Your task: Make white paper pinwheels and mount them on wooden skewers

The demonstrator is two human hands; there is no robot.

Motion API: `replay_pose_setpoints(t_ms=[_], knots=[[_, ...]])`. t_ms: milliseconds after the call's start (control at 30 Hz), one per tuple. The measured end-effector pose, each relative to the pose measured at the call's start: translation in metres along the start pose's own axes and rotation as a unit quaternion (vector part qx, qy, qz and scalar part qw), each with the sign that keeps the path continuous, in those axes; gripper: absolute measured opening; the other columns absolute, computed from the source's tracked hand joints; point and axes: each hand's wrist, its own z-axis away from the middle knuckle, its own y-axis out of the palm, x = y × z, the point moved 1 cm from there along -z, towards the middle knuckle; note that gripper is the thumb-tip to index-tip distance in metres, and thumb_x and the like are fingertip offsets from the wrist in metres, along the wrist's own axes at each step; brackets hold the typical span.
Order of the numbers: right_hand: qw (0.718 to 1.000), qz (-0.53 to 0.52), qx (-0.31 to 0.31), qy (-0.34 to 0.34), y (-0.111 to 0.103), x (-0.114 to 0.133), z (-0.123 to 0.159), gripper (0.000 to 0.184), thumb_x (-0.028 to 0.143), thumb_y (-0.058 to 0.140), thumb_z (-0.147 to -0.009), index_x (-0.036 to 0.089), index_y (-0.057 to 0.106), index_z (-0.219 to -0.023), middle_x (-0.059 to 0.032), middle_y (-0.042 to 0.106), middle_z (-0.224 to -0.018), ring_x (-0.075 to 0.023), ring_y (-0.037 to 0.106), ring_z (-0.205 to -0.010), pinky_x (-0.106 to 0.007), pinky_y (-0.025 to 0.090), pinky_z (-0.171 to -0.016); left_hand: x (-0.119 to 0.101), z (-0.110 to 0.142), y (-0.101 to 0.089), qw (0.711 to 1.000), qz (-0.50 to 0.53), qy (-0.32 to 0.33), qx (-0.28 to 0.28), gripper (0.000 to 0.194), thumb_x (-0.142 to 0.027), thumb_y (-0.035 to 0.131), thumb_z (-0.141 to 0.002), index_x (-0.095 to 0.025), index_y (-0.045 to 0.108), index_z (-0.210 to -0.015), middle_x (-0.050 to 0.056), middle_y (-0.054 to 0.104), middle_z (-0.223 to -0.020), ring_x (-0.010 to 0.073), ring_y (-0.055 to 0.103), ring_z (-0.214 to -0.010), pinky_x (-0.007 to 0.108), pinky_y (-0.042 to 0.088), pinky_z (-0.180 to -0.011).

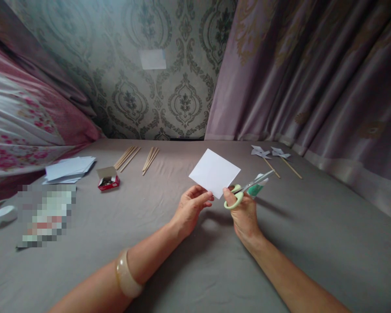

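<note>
A white square sheet of paper is held up over the cloth-covered surface, one corner pointing toward me. My left hand pinches its lower left edge between thumb and fingers. Looped on my right hand is a pair of scissors with pale green handles and metal blades pointing off to the right. The right thumb is in one handle and lies by the paper's lower right edge; whether it presses the paper I cannot tell. Behind the right hand shows a green and white object, partly hidden.
At the left are a stack of white paper, a small red box with its lid up, and wooden sticks in two bunches. Two paper pinwheels on sticks lie at the back right. A blurred-out item and a white roll lie front left.
</note>
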Motion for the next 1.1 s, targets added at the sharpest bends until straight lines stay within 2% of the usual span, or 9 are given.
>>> replay_pose_setpoints(t_ms=[133,233,367,467,600,700,900,1100], knots=[[1.000,0.009,0.015,0.014,0.003,-0.001,0.004,0.023,0.041,0.063,-0.075,0.019,0.056,-0.073,0.0018,0.056,-0.062,-0.0122,0.047,-0.057,-0.026,0.040,-0.057,0.004,0.004,0.004,1.000,-0.015,0.022,-0.008,0.026,-0.024,0.079,-0.060,-0.013,0.067,-0.080,0.003,0.066,-0.076,0.0108,0.059,-0.067,0.022,0.044,-0.061],[0.999,-0.001,0.022,0.026,0.004,-0.002,0.005,0.029,0.045,0.064,-0.074,0.018,0.054,-0.073,0.0027,0.054,-0.062,-0.0117,0.045,-0.057,-0.025,0.038,-0.057,0.004,0.004,0.004,0.999,-0.023,0.033,-0.021,0.025,-0.027,0.080,-0.058,-0.014,0.066,-0.074,0.003,0.065,-0.073,0.0111,0.058,-0.066,0.023,0.044,-0.061],[0.994,0.049,0.081,0.051,0.001,0.004,0.004,0.041,0.057,0.062,-0.074,0.019,0.049,-0.067,0.0053,0.043,-0.056,-0.0106,0.038,-0.054,-0.025,0.033,-0.053,-0.004,-0.001,0.001,0.997,-0.027,0.059,-0.045,0.024,-0.026,0.080,-0.057,-0.014,0.062,-0.066,0.001,0.062,-0.066,0.0106,0.057,-0.064,0.022,0.043,-0.061],[0.970,0.150,0.176,0.075,-0.001,0.011,0.007,0.051,0.068,0.048,-0.079,0.019,0.047,-0.063,0.0053,0.037,-0.053,-0.0112,0.035,-0.053,-0.026,0.029,-0.052,-0.014,-0.006,-0.002,0.995,-0.015,0.078,-0.062,0.024,-0.026,0.080,-0.056,-0.014,0.061,-0.065,0.000,0.062,-0.065,0.0095,0.057,-0.063,0.021,0.043,-0.060],[0.922,0.240,0.297,0.061,0.000,0.016,0.014,0.057,0.072,0.036,-0.082,0.019,0.048,-0.065,0.0023,0.044,-0.057,-0.0128,0.039,-0.056,-0.027,0.028,-0.053,-0.024,-0.009,-0.004,0.993,0.001,0.084,-0.079,0.026,-0.025,0.080,-0.054,-0.014,0.059,-0.064,-0.001,0.060,-0.064,0.0087,0.056,-0.062,0.020,0.043,-0.058],[0.895,0.276,0.348,0.037,0.001,0.016,0.018,0.056,0.070,0.036,-0.084,0.019,0.047,-0.065,0.0012,0.047,-0.059,-0.0127,0.039,-0.057,-0.026,0.028,-0.054,-0.027,-0.008,-0.003,0.993,0.004,0.075,-0.086,0.026,-0.024,0.081,-0.053,-0.013,0.060,-0.066,0.000,0.061,-0.065,0.0083,0.057,-0.061,0.020,0.043,-0.058],[0.874,0.297,0.384,0.029,0.000,0.013,0.018,0.052,0.066,0.039,-0.085,0.019,0.047,-0.064,0.0020,0.047,-0.057,-0.0120,0.039,-0.054,-0.026,0.029,-0.053,-0.029,-0.004,0.001,0.994,0.009,0.063,-0.085,0.027,-0.025,0.081,-0.053,-0.013,0.061,-0.067,0.001,0.063,-0.067,0.0091,0.059,-0.062,0.021,0.045,-0.060],[0.889,0.269,0.371,0.021,0.001,0.012,0.019,0.051,0.064,0.046,-0.083,0.019,0.045,-0.059,0.0040,0.041,-0.052,-0.0105,0.033,-0.051,-0.025,0.025,-0.050,-0.028,-0.001,0.004,0.995,0.014,0.064,-0.080,0.027,-0.025,0.081,-0.054,-0.013,0.062,-0.067,0.001,0.063,-0.066,0.0094,0.059,-0.062,0.022,0.045,-0.062]])
